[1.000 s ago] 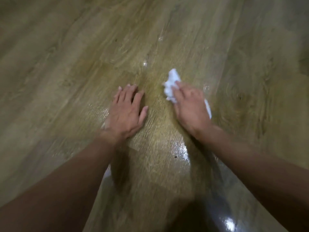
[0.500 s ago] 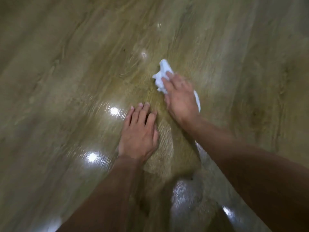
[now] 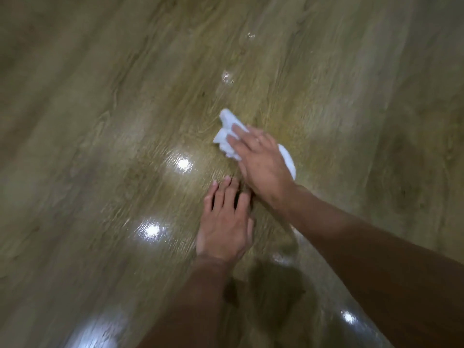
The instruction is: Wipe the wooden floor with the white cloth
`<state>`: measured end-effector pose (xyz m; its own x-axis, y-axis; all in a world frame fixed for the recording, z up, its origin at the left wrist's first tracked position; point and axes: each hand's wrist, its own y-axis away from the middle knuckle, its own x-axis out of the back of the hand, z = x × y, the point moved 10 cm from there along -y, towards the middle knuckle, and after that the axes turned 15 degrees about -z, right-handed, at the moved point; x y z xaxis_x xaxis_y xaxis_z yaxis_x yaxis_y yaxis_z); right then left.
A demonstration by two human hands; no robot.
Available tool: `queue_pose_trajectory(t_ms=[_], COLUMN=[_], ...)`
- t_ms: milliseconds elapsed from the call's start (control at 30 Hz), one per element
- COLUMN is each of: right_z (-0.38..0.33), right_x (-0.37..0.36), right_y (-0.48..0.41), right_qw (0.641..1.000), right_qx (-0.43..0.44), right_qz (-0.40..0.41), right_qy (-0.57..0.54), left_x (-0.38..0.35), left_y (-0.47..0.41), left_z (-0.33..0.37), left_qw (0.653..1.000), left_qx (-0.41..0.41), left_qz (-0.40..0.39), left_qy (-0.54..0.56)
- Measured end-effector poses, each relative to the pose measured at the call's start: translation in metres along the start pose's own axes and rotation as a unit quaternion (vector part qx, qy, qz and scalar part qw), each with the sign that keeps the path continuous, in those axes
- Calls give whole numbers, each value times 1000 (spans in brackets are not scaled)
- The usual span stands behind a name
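Head view, looking straight down at the wooden floor (image 3: 100, 126), glossy and streaked with grain. The white cloth (image 3: 227, 133) lies bunched on the boards a little above and right of the middle, and everything else is easiest placed from it.

The right hand (image 3: 263, 167) lies on top of the cloth, palm down. Its fingers (image 3: 247, 144) are stretched fairly straight and a little spread, pressing the cloth to the floor rather than clutching it. A crumpled end of the cloth pokes out beyond the fingertips on the far side, and a smaller rounded bit shows past the hand's outer edge, on the right. The rest is hidden under the palm.

The left hand (image 3: 224, 222) sits just nearer the person than the cloth. It is flat on the bare boards with its fingers straight and close together, holding nothing. It is clear of the cloth, but its fingertips come right up beside the heel of the right hand; whether they touch I cannot tell.

Beyond the cloth, farther from the person, small wet-looking glints (image 3: 227, 77) sit on the floor. Left of the cloth and nearer, bright lamp reflections (image 3: 183, 164) shine off the boards. The whole picture is somewhat blurred.
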<state>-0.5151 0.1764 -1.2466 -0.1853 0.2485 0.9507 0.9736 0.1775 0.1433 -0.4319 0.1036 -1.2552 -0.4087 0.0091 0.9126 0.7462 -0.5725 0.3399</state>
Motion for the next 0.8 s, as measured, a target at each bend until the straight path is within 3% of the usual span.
queue_pose_trajectory(t_ms=[67, 133, 200, 300, 333, 400, 467, 533, 633, 700, 767, 800], right_z=[-30, -20, 23, 33, 10, -53, -100, -104, -55, 6, 57, 61], right_x=[0, 2, 10, 24, 18, 3, -14, -19, 0, 29, 46, 46], right_y=[-11, -37, -69, -83, -79, -64, -43, -48, -95, -128, -139, -137], right_qw=[992, 985, 994, 999, 1000, 993, 967, 947, 973, 998, 991, 986], right_qx=[120, 144, 49, -48, -21, 113, 245, 296, 187, 38, -120, -148], right_qz=[-44, -91, -91, -14, -7, -12, -69, -123, -116, -45, 31, 49], right_qy=[0, 24, 24, -5, -1, -24, -29, 14, 71, 24, -51, -66], left_x=[-1, -2, -4, -5, -6, -3, 1, 1, -3, -2, -2, -3], left_y=[0, -1, -2, -4, -4, -3, -2, -3, -4, -4, -5, -5], left_z=[-1, -1, -1, -3, -3, -2, -2, -3, -3, -4, -5, -5], left_qw=[1000, 1000, 1000, 1000, 1000, 1000, 1000, 1000, 1000, 1000, 1000, 1000], left_qx=[2, 2, -1, -3, -4, -6, -3, 0, 3, 5, 2, 0], left_qz=[-10, -19, -29, -26, -22, -7, 12, 12, -9, -9, 1, 3], left_qy=[0, -9, -12, -9, -7, -13, -19, -4, 10, 13, 19, 18])
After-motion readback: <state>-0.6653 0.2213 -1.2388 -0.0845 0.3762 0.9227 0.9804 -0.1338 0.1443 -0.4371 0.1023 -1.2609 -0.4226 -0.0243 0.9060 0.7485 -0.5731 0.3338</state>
